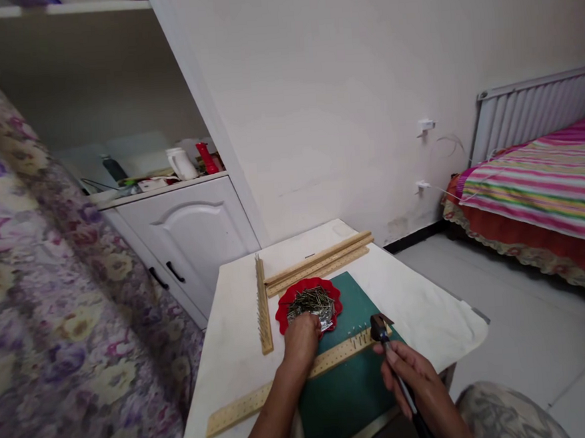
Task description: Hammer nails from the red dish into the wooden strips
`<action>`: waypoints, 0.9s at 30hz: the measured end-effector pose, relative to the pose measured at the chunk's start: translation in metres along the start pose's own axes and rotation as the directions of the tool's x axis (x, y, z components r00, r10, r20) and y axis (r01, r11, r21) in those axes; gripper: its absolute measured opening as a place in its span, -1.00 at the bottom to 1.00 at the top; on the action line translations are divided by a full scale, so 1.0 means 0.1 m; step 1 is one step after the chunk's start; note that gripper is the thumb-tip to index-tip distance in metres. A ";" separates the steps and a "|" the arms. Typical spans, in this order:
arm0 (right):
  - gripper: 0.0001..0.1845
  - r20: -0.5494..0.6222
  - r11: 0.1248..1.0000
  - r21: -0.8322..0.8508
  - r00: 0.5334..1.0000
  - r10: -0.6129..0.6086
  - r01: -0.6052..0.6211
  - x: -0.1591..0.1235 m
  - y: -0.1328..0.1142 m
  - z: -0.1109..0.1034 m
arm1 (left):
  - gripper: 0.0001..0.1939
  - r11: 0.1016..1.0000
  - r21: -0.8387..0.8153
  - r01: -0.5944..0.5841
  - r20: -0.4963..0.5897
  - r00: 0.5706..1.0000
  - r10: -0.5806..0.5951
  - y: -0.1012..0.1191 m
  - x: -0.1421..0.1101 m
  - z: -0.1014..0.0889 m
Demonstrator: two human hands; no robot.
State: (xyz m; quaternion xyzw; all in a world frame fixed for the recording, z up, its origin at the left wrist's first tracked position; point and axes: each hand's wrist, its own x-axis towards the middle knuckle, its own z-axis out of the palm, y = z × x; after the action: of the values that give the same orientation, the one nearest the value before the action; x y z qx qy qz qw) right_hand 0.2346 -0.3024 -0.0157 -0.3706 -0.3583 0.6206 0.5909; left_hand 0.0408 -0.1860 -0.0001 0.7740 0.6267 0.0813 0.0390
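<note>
My left hand [301,338] reaches into a red scalloped dish [285,307] full of small metal nails [311,300]; its fingers curl down among them, and what they pinch is hidden. My right hand [417,372] is closed round the dark handle of a small hammer [380,326], whose head hovers by the right end of a long wooden strip [245,404]. That strip has a row of holes and several nails standing near its right end. It lies across a green cutting mat [349,395].
The small white table [232,356] also carries a wooden strip studded with nails [263,304] at the left and stacked wooden strips [318,262] at the back. A white cabinet [188,233] stands behind, a flowered curtain hangs left, a striped bed [545,181] stands right.
</note>
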 end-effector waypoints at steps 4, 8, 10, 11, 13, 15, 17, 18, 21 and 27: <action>-0.61 -0.002 1.000 -0.016 1.000 0.022 -0.022 0.00 0.01 0.01 | -0.84 0.998 0.059 0.012 -0.001 1.000 -0.012 0.06 0.02 -0.02; -0.60 -0.009 0.999 -0.027 1.000 0.025 -0.026 0.00 0.03 0.00 | -0.81 0.996 0.091 -0.005 0.002 1.000 0.005 0.06 0.00 -0.03; -0.60 -0.006 0.999 -0.024 1.000 0.026 -0.026 0.00 0.03 0.00 | -0.81 0.995 0.095 -0.011 -0.002 1.000 0.012 0.05 -0.02 -0.04; -0.61 -0.006 0.999 -0.022 1.000 0.025 -0.025 0.00 0.03 0.00 | -0.81 0.995 0.096 -0.019 -0.007 1.000 0.019 0.05 -0.03 -0.05; -0.61 -0.008 1.000 -0.018 1.000 0.018 -0.018 -0.01 0.02 0.00 | -0.81 0.994 0.094 -0.048 -0.027 0.998 0.051 0.05 -0.06 -0.07; -0.62 -0.008 1.000 -0.025 1.000 0.010 -0.011 -0.01 0.02 0.02 | -0.83 0.992 0.092 -0.084 -0.058 0.994 0.089 0.06 -0.11 -0.10; -0.64 -0.010 0.999 -0.052 1.000 0.000 0.000 -0.02 0.01 0.03 | -0.83 0.991 0.079 -0.109 -0.096 0.989 0.116 0.09 -0.18 -0.12; -0.65 -0.014 0.997 -0.072 1.000 -0.005 0.004 -0.02 0.01 0.05 | -0.83 0.990 0.063 -0.124 -0.116 0.985 0.130 0.12 -0.22 -0.11; -0.64 -0.057 0.990 -0.137 0.998 -0.023 0.015 -0.02 0.01 0.09 | -0.80 0.979 -0.017 -0.201 -0.161 0.967 0.196 0.21 -0.38 -0.05; -0.71 -0.138 0.970 -0.236 0.986 -0.090 0.056 -0.01 0.07 0.12 | -0.77 0.922 -0.306 -0.235 -0.178 0.966 0.187 0.38 -0.70 0.12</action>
State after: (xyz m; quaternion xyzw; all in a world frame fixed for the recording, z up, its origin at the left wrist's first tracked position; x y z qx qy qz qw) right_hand 0.2205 -0.3040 -0.0166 -0.4681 -0.3969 0.5234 0.5911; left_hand 0.0656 -0.2620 -0.0110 0.8122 0.5184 0.2434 0.1112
